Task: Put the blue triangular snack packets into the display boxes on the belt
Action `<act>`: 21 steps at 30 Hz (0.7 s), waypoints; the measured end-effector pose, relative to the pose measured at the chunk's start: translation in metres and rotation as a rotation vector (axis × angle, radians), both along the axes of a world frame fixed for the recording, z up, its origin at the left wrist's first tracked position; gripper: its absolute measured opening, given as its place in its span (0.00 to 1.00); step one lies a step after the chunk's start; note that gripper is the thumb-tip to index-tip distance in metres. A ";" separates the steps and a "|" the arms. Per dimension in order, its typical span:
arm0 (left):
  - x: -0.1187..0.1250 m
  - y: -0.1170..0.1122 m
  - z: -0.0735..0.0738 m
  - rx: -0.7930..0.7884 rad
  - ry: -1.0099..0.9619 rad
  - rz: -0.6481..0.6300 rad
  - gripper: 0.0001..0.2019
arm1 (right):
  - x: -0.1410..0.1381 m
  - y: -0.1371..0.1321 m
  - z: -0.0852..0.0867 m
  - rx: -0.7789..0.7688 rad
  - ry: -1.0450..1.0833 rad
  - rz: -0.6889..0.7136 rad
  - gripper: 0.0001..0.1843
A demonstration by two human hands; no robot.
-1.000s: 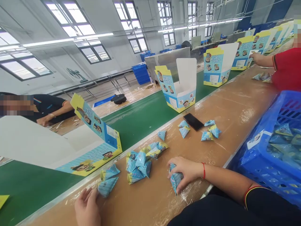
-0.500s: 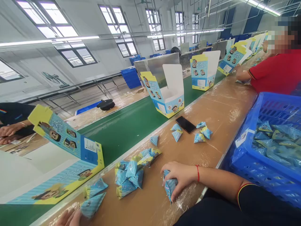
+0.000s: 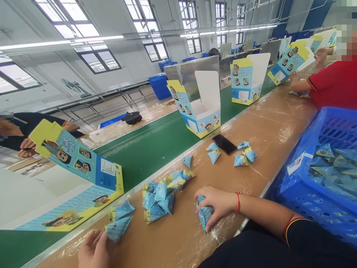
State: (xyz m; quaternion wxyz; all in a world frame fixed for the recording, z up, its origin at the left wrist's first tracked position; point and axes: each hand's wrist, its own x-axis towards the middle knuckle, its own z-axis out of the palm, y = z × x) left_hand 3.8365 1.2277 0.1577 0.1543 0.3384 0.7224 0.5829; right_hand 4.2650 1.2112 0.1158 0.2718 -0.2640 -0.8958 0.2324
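On the brown tabletop, my right hand [image 3: 219,206] is closed around a blue pyramid-shaped packet [image 3: 205,216], thumb on the near side and fingers over its far side. At the lower left edge, my left hand [image 3: 95,250] has loosely bent fingers, the thumb a little apart. Its thumb tip lies against or just beside the end of a blue striped packet [image 3: 119,227]; I cannot tell whether they touch. Behind that is another blue-and-yellow packet [image 3: 122,210]. A heap of similar packets [image 3: 158,199] lies between my hands.
A black phone [image 3: 224,144] lies among loose packets. Beyond runs a green conveyor belt [image 3: 145,143] bearing open printed cartons, one carton [image 3: 83,163] close on the left. A blue crate [image 3: 295,193] of packets stands right. Co-workers sit at far left and far right.
The whole view has shifted slightly. More of my left hand shows, and it is slightly closer to the striped packet. My right hand keeps its hold on its packet.
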 end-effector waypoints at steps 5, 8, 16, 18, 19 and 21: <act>0.007 0.001 0.003 -0.006 -0.129 0.003 0.28 | 0.002 -0.002 0.002 -0.024 0.003 0.007 0.36; 0.007 0.000 0.002 -0.014 -0.151 0.000 0.30 | 0.004 -0.004 0.005 -0.034 -0.007 0.006 0.35; 0.004 -0.004 -0.003 -0.028 -0.131 -0.009 0.31 | 0.005 -0.005 0.007 -0.056 -0.006 0.013 0.36; -0.001 -0.002 -0.008 -0.013 -0.121 -0.018 0.31 | 0.005 -0.005 0.006 -0.055 -0.002 0.013 0.36; -0.004 -0.001 -0.011 -0.004 -0.118 -0.021 0.31 | 0.005 -0.005 0.006 -0.054 0.002 0.010 0.36; -0.010 0.001 -0.016 0.007 -0.110 -0.025 0.31 | 0.005 -0.006 0.006 -0.055 0.004 0.009 0.36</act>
